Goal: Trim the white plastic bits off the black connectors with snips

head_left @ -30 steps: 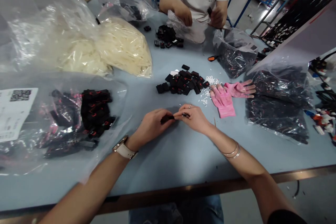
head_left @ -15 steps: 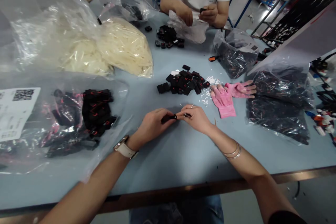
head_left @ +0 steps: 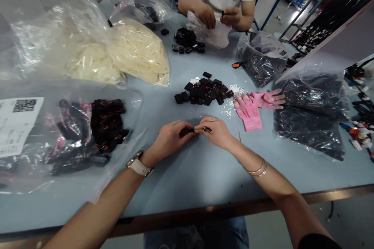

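My left hand (head_left: 172, 137) pinches a small black plastic piece (head_left: 191, 130), mostly covered by the fingers. Against its right end, the fingertips of my right hand (head_left: 214, 132) are closed; a dark thing (head_left: 206, 128) shows between those fingers, too small to name. Both hands meet just above the table (head_left: 175, 186). Beyond them lies a pile of black plastic connector housings (head_left: 206, 91), some with red-orange parts. Many tiny white pieces (head_left: 229, 107) are scattered at the pile's right side.
Pink gloves (head_left: 249, 116) lie to the right, beside bags of black parts (head_left: 309, 124). On the left are a clear bag of black parts (head_left: 108, 124) and a bag of cream-coloured pieces (head_left: 140, 52). Across the table, a co-worker's hands (head_left: 230, 16) handle a black piece.
My right fingertips have shifted very slightly left against the black piece. Opposite me, the co-worker's piece has turned in the fingers.
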Demonstrator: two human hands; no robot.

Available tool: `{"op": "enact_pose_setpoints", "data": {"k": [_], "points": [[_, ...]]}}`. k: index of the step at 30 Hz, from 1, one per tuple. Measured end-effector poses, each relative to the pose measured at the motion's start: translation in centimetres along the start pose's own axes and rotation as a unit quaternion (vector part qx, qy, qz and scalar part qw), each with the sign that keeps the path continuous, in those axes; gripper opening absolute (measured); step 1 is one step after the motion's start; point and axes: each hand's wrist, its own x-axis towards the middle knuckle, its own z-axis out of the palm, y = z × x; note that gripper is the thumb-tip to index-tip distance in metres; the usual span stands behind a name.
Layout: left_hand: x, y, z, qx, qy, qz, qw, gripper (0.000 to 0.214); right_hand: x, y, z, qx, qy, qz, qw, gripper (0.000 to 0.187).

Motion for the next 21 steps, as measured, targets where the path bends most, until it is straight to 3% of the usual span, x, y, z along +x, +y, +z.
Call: {"op": "enact_pose_setpoints", "data": {"k": [12, 21], "points": [[-0.1, -0.4, 0.2, 0.007, -0.015, -0.012, 1.000, 0.014, -1.0, 0.3, 0.3, -0.212, -0.039, -0.091, 0.972, 0.027], [0.0, -0.2, 0.0, 0.012, -0.018, -0.016, 1.000, 0.014, -1.4, 0.5, 1.2, -0.170, -0.027, -0.057, 0.983, 0.033]]}}
